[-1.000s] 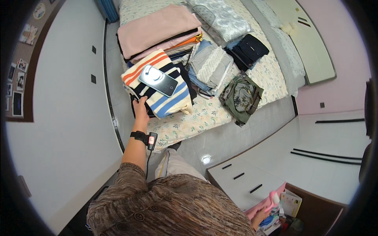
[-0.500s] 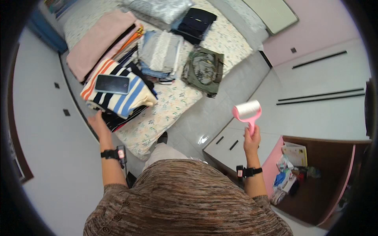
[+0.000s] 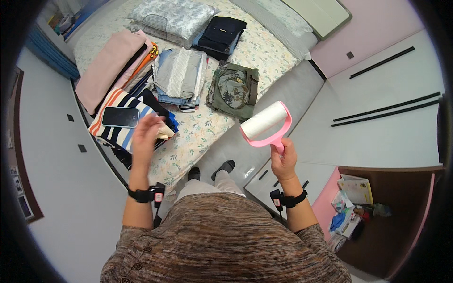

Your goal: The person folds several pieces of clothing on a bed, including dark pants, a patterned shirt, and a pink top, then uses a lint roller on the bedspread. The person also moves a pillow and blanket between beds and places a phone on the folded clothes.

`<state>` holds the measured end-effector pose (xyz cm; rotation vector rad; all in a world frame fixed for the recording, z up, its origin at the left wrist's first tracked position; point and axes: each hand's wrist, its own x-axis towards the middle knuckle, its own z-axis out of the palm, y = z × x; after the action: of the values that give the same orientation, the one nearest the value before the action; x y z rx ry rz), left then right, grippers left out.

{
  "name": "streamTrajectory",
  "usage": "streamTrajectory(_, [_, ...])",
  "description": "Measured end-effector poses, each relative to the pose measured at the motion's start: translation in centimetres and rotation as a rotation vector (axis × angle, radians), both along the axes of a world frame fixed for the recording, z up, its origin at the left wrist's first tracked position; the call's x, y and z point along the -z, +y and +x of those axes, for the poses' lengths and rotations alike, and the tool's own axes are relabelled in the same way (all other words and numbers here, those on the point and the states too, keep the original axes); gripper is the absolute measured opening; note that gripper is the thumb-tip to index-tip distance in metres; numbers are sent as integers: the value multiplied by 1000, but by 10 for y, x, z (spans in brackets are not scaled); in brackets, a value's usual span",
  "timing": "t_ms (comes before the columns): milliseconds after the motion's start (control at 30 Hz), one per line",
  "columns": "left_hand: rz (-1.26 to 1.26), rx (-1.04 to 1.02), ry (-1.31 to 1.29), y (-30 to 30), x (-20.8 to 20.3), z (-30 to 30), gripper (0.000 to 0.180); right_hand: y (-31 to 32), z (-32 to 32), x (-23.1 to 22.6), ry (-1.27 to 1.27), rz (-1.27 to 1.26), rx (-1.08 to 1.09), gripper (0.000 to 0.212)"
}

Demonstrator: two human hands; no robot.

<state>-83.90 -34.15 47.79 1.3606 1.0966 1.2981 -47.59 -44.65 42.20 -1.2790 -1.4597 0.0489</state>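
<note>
Left hand (image 3: 145, 136): you held it loosely open near the phone (image 3: 120, 117).
Right hand (image 3: 284, 161): you gripped the pink roller (image 3: 264, 121).

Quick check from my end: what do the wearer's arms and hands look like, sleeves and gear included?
Brown, streaked knit sleeves stop short of the wrists. The left hand and right hand wear no gloves. Each wrist has a black strap carrying a small black box with a red-and-white patch; a dark cable runs from the left one.
</note>
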Motion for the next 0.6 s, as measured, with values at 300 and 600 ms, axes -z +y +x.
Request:
streamTrajectory(300, [-171, 807, -75, 6, -39, 228, 54, 40, 76, -6, -113, 145, -175, 28])
streamTrajectory(600, [-84, 774, -64, 10, -19, 290, 57, 46, 135, 3, -86, 41, -274, 19])
